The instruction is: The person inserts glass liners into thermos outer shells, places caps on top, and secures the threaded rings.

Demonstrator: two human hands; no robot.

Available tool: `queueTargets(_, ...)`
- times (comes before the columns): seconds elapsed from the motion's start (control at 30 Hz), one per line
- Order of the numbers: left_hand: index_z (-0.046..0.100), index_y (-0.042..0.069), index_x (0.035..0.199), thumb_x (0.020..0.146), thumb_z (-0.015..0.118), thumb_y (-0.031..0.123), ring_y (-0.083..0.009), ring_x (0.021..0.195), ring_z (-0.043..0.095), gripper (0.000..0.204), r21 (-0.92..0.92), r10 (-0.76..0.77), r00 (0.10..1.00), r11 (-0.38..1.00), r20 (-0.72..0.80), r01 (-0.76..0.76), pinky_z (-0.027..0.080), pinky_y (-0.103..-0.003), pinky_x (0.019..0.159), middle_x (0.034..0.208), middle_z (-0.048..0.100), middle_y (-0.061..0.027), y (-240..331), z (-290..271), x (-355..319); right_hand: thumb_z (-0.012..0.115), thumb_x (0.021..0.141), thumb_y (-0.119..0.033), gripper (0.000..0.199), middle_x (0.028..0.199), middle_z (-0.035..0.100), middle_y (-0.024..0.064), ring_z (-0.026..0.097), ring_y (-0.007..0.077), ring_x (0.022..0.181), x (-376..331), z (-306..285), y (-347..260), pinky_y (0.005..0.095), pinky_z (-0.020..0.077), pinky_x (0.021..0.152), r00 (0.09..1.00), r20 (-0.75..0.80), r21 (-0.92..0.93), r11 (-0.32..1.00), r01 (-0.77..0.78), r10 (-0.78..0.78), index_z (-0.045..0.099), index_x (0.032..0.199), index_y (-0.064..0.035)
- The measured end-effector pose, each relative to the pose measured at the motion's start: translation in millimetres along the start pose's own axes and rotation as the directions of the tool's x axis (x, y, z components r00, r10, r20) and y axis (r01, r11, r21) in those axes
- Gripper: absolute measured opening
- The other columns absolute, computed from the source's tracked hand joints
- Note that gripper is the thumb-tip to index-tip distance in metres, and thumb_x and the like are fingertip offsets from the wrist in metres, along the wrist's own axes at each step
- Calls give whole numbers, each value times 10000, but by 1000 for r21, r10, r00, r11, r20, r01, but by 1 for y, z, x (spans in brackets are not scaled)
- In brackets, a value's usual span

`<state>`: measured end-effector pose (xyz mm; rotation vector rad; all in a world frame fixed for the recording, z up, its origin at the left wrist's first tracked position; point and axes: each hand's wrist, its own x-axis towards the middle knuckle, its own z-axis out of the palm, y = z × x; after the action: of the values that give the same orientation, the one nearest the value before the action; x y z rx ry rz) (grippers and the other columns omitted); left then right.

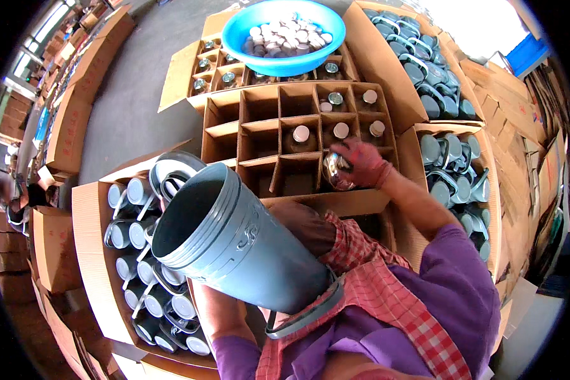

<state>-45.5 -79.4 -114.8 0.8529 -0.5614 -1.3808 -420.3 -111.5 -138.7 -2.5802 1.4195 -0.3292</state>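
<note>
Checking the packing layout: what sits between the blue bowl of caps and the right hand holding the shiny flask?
In the head view, between the blue bowl and the right hand lies the divided cardboard box, with several capped flasks standing in its cells.

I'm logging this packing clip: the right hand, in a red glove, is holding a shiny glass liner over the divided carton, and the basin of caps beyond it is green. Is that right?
Not quite: the basin of caps is blue, not green, as the head view shows. The rest stands: the right hand, in a red glove, is holding a shiny glass liner over the divided carton.
</note>
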Motion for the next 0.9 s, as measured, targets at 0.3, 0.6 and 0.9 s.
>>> queueTargets(0.3, 460, 106, 1302, 900, 439, 420, -265, 1212, 426, 510, -56, -60, 991, 996, 117, 67, 337, -431, 1030, 1314, 469, -106, -30, 37, 17, 680, 662, -163, 492, 965, 620, 90, 602, 183, 868, 89, -219, -54, 301, 484, 788, 900, -420, 304, 915, 264, -121, 571, 1135, -77)
queueTargets(0.6, 461, 103, 1301, 908, 426, 425, -268, 1206, 430, 509, -185, 147, 985, 974, 96, -127, 337, -435, 1028, 1309, 475, -104, 25, 23, 36, 717, 633, -168, 544, 1020, 580, 131, 584, 299, 891, 174, -194, -160, 350, 491, 783, 428, -720, -71, 671, 738, -546, 569, 1151, -91)
queueTargets(0.9, 461, 100, 1301, 916, 413, 430, -270, 1200, 434, 509, -310, 380, 915, 893, 133, -326, 336, -439, 1027, 1304, 482, -101, 97, 16, 63, 796, 627, -330, 671, 1180, 551, 122, 523, 303, 1082, 183, -185, -189, 394, 426, 921, 324, -333, 447, 154, 881, -885, 537, 1188, -65)
